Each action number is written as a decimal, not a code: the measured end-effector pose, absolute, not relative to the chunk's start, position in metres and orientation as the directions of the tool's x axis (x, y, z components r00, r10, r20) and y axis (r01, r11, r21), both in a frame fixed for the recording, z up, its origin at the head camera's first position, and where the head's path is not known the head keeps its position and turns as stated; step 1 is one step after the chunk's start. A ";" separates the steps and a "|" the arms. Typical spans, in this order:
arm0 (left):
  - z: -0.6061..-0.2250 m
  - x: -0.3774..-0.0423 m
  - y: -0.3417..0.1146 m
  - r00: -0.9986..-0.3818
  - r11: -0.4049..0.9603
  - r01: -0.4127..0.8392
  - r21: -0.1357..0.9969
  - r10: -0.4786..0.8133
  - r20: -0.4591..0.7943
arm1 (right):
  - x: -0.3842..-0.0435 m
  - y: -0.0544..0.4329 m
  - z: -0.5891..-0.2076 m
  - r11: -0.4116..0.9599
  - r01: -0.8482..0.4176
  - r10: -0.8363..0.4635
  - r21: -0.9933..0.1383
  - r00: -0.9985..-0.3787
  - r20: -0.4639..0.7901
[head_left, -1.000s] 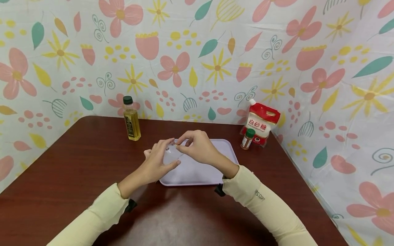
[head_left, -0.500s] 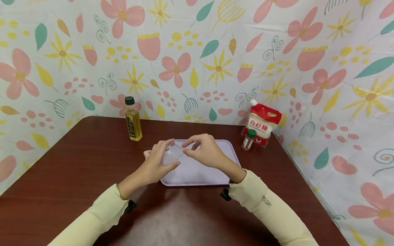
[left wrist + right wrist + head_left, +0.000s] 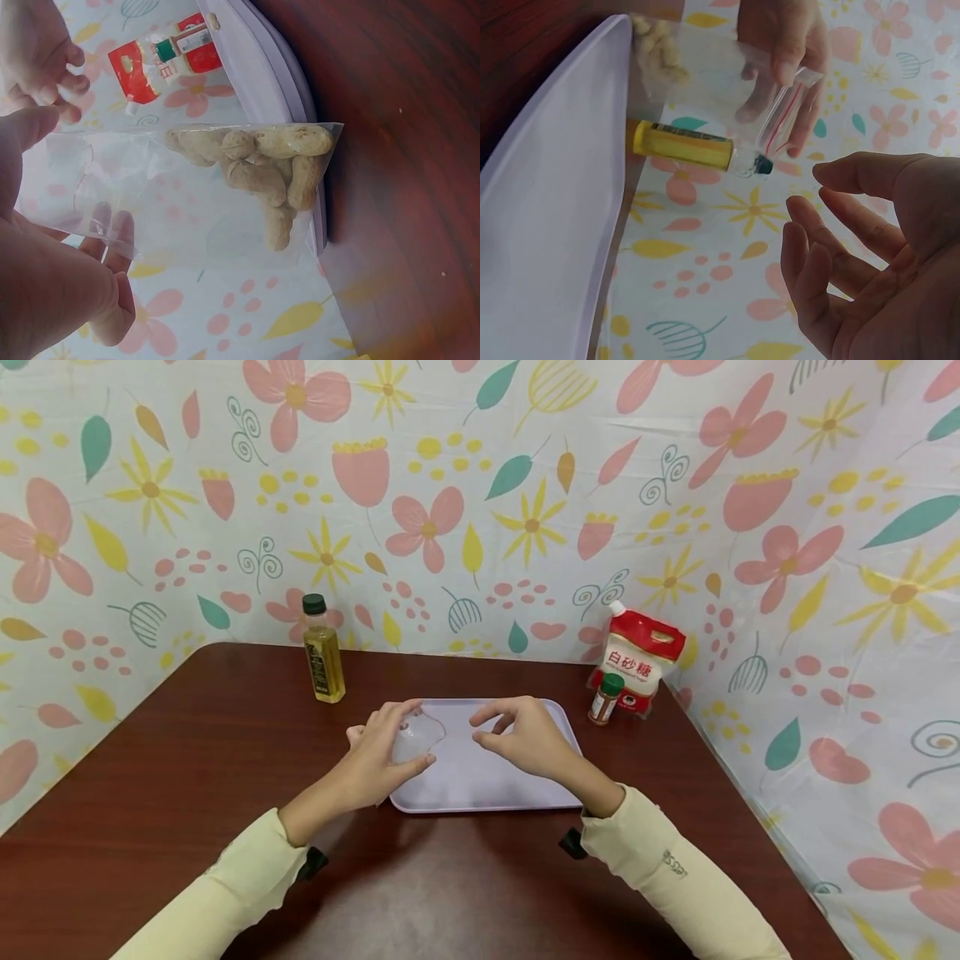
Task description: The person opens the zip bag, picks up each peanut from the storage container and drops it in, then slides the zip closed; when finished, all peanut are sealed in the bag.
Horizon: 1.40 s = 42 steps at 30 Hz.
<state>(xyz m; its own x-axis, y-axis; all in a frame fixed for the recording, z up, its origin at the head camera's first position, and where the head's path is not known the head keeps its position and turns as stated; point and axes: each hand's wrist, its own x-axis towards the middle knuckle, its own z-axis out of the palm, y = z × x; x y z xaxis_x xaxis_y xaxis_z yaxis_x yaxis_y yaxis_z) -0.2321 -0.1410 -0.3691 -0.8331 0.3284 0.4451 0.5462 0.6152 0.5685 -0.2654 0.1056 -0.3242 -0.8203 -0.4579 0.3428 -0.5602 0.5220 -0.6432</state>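
Note:
My left hand (image 3: 371,750) holds a clear zip bag (image 3: 187,202) near its mouth, thumb on one side and fingers on the other. Several unshelled peanuts (image 3: 262,176) lie bunched at the bag's bottom, which hangs down near the tray edge in the left wrist view. The right wrist view shows the red zip line (image 3: 784,112) along the bag's top, where the mouth gapes somewhat. My right hand (image 3: 528,739) is apart from the bag, to its right above the tray, fingers loosely bent with nothing between them.
Under the hands lies a pale lilac tray (image 3: 487,789) on the dark wooden table (image 3: 187,743). An oil bottle (image 3: 324,664) stands at the back left. At the back right, a small green-capped spice jar (image 3: 602,703) stands before a red and white sugar pouch (image 3: 637,656).
My right hand has let go of the bag's mouth and moved right, away from it. The left hand keeps its hold in nearly the same place.

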 end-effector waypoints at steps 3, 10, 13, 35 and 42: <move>-0.369 -0.232 -0.141 -0.829 0.614 0.553 0.564 0.334 0.449 | -0.267 0.114 -0.329 0.541 -0.561 -0.441 -0.626 -0.823 0.357; -0.370 -0.231 -0.144 -0.821 0.607 0.565 0.559 0.347 0.454 | -0.272 0.139 -0.341 0.563 -0.522 -0.423 -0.641 -0.848 0.320; -0.371 -0.231 -0.145 -0.817 0.604 0.572 0.555 0.357 0.453 | -0.274 0.153 -0.347 0.586 -0.498 -0.411 -0.639 -0.862 0.295; -0.374 -0.231 -0.142 -0.797 0.577 0.599 0.555 0.368 0.478 | -0.319 0.214 -0.387 0.699 -0.410 -0.329 -0.586 -0.912 0.245; -0.375 -0.230 -0.143 -0.809 0.581 0.584 0.567 0.359 0.466 | -0.331 0.223 -0.395 0.744 -0.383 -0.314 -0.547 -0.924 0.220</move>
<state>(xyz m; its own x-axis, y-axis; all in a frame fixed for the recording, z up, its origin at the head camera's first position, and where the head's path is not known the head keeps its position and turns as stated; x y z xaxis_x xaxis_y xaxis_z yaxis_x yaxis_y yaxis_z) -0.2304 -0.1425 -0.3751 -0.8086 0.3589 0.4662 0.5844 0.5810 0.5665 -0.3313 0.2226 -0.3949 -0.9237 -0.3136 0.2200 -0.3830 0.7443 -0.5471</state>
